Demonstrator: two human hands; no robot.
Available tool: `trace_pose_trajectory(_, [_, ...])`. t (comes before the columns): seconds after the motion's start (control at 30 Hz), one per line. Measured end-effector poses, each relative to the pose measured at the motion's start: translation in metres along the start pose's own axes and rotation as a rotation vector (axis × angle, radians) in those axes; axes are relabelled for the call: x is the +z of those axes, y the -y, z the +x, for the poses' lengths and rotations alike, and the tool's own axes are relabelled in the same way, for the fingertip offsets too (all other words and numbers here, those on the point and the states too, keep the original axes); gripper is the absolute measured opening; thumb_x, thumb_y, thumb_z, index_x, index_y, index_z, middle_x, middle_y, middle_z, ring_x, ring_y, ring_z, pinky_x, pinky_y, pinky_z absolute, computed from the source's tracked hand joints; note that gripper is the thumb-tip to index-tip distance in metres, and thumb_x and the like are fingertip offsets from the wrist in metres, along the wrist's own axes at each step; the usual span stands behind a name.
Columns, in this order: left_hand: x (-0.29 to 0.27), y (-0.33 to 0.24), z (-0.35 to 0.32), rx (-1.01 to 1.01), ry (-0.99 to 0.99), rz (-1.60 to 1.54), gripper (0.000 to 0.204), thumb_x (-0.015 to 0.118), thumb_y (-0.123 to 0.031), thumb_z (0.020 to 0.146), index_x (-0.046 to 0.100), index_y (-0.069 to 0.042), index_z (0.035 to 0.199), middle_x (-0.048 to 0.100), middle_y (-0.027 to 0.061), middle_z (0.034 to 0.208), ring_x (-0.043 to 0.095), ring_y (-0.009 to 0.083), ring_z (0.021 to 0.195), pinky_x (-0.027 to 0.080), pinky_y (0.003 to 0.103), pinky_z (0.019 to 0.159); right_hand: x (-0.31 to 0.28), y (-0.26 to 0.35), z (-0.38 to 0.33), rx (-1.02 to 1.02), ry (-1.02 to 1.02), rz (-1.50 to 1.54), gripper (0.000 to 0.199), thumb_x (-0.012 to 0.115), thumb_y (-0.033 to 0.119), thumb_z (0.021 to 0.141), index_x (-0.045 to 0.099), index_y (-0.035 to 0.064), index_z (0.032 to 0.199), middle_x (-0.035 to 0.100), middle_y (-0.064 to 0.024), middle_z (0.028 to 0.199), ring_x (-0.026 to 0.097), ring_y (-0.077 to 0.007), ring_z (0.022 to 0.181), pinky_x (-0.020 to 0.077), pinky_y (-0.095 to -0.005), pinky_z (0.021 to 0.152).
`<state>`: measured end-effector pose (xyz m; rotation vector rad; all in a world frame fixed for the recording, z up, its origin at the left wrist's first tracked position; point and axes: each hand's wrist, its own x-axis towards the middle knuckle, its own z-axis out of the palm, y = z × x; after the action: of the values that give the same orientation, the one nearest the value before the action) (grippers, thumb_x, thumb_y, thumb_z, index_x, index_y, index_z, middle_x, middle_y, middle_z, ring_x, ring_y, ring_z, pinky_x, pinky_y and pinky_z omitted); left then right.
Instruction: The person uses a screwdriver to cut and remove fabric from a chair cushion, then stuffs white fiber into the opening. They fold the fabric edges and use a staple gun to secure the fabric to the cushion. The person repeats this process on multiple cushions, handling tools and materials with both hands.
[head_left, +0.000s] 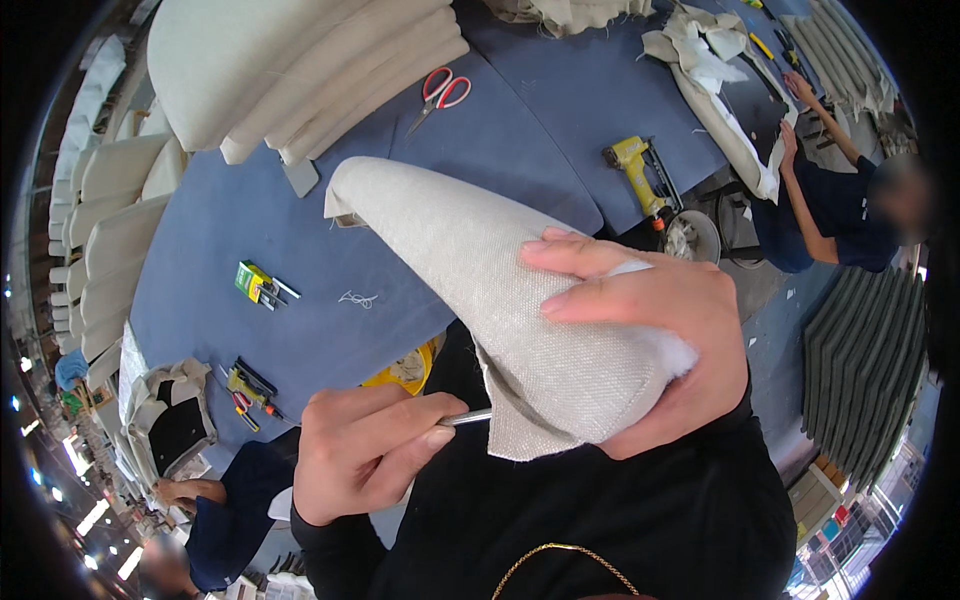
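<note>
A beige woven fabric cover [500, 240], tapered toward the far left, is held up in front of my chest. My right hand [690, 330] grips its broad end, thumb and fingers pressed on the cloth. White stuffing [675, 354] bulges out beside that palm. Closed around a thin metal rod [470, 417] is my left hand [375, 450]. The rod's far end disappears at the open, folded edge of the cover, so its tip is hidden.
On the blue table [400, 250] lie red-handled scissors [440, 95], a yellow staple gun [635, 175], a staple box [258, 283] and loose thread [358, 299]. Beige panels [300, 70] are stacked at the far left. Co-workers [835, 210] [235, 510] work at both sides.
</note>
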<state>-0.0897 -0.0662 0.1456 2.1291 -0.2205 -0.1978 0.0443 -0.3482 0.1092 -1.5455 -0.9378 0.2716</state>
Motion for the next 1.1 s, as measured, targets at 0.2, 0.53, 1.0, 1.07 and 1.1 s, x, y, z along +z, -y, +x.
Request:
trace_pose_trajectory(0.2, [-0.014,0.001,-0.009,-0.042,-0.002,0.065,0.015,0.080,-0.012,0.089,0.083,-0.006,0.102,0.066,0.0063,0.068,0.062,0.0200,0.053,0.044,0.032,0.049,-0.005,0.004,0.007,0.047,0.032,0.040,0.077,0.096,0.009,0.054,0.075,0.0027,0.128,0.071,-0.0259,0.138,0.071,-0.0414,0.128,0.0552,-0.0443,0.108])
trace_pose_trajectory(0.53, [-0.008,0.008,-0.021,-0.057,-0.045,-0.005,0.014,0.080,-0.012,0.091,0.083,-0.007,0.104,0.065,0.0065,0.068,0.061,0.0200,0.052,0.045,0.033,0.050,-0.007,0.003,0.007,0.101,0.093,0.109,0.083,0.099,0.008,0.053,0.072,-0.0023,0.131,0.066,-0.0315,0.144,0.066,-0.0400,0.137,0.0460,-0.0463,0.118])
trace_pose_trajectory(1.0, [-0.016,-0.004,-0.005,0.014,0.010,0.074,0.016,0.082,-0.008,0.088,0.081,-0.005,0.104,0.062,0.0063,0.065,0.059,0.0217,0.050,0.042,0.034,0.047,-0.006,0.002,0.008,0.017,0.179,0.036,0.086,0.099,0.008,0.055,0.068,-0.0049,0.134,0.064,-0.0350,0.143,0.063,-0.0439,0.137,0.0438,-0.0520,0.121])
trace_pose_trajectory(1.07, [-0.012,0.002,-0.003,0.034,0.002,0.047,0.015,0.082,-0.008,0.088,0.082,-0.004,0.103,0.063,0.0064,0.065,0.060,0.0213,0.050,0.042,0.034,0.047,0.001,0.006,0.009,0.021,0.086,0.031,0.078,0.096,0.009,0.055,0.073,-0.0007,0.129,0.071,-0.0287,0.137,0.071,-0.0410,0.127,0.0504,-0.0499,0.116])
trace_pose_trajectory(1.1, [-0.010,0.005,-0.003,0.035,-0.010,0.024,0.015,0.082,-0.008,0.088,0.082,-0.004,0.102,0.064,0.0066,0.065,0.060,0.0211,0.051,0.042,0.034,0.047,0.003,0.006,0.010,0.020,0.058,0.029,0.075,0.095,0.009,0.055,0.075,0.0007,0.127,0.073,-0.0266,0.135,0.074,-0.0401,0.123,0.0526,-0.0493,0.115])
